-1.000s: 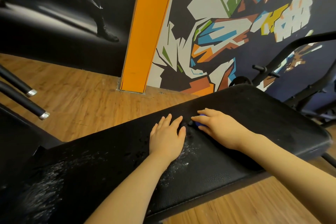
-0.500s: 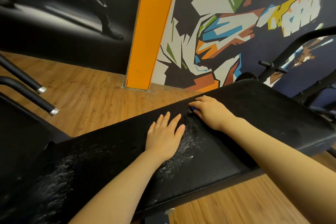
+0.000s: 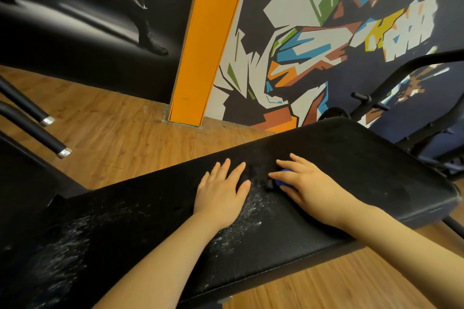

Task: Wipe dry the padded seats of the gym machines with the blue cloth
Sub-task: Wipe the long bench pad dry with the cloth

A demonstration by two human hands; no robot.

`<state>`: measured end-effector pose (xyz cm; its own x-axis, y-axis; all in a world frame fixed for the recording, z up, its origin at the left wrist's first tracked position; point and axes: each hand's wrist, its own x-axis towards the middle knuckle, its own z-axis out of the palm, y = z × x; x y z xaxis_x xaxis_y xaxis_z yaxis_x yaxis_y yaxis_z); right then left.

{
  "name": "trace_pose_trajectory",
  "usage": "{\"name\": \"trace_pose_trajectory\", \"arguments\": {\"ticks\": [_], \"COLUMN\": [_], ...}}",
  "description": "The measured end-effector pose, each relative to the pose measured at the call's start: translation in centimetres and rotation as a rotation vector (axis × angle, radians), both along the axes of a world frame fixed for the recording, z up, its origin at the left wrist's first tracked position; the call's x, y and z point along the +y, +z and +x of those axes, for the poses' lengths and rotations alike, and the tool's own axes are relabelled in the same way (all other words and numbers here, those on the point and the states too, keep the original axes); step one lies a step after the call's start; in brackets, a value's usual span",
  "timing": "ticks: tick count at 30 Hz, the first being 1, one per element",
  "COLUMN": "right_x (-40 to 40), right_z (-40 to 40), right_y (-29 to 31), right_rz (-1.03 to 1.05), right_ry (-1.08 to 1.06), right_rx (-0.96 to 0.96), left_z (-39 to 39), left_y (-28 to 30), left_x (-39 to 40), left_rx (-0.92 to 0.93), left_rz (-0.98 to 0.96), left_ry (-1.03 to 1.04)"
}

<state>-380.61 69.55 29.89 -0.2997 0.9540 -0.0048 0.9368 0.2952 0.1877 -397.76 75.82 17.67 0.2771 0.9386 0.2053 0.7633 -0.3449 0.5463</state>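
The blue cloth (image 3: 283, 178) is a small soft lump on the black bench (image 3: 351, 170). Only a little bit of it peeks out, because the right hand (image 3: 310, 184) lies on top of it. The fingers of that hand bend over the cloth and hold it down on the pad. The left hand (image 3: 222, 192) rests flat on the bench just beside it, with its fingers straight and spread. It holds nothing.

The bench pad is long and wide, with rounded edges and a bumpy, leathery skin. Shiny wet spots (image 3: 241, 223) sparkle on it between and below the two hands. More wet marks show at the near left end.

Under the bench is a wood floor (image 3: 120, 133) with brown planks. Two black bars with silver caps (image 3: 62, 152) poke in from the left. Behind stands a flat orange post (image 3: 208, 40). The wall (image 3: 313, 45) next to it has a painting made of sharp, bright shapes. A black metal frame (image 3: 391, 78) curves up on the right.
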Motion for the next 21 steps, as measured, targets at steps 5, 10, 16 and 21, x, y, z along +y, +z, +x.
{"name": "trace_pose_trajectory", "arguments": {"ticks": [5, 10, 16, 21], "right_x": [3.8, 3.2, -2.5, -2.3], "right_z": [-0.8, -0.9, 0.1, 0.1], "right_y": [-0.9, -0.7, -0.6, -0.6], "right_rz": [0.093, 0.066, 0.055, 0.051], "right_ry": [-0.053, -0.075, -0.037, -0.043], "right_rx": [0.006, 0.007, -0.017, 0.008], "left_z": [-0.1, 0.0, -0.1, -0.2], "left_y": [0.1, 0.3, 0.1, 0.3], "left_x": [-0.1, -0.2, -0.1, -0.4], "left_rx": [-0.007, -0.017, -0.037, -0.046], "left_rz": [-0.002, -0.010, 0.008, 0.011], "left_ry": [-0.001, -0.003, 0.009, -0.002]}}
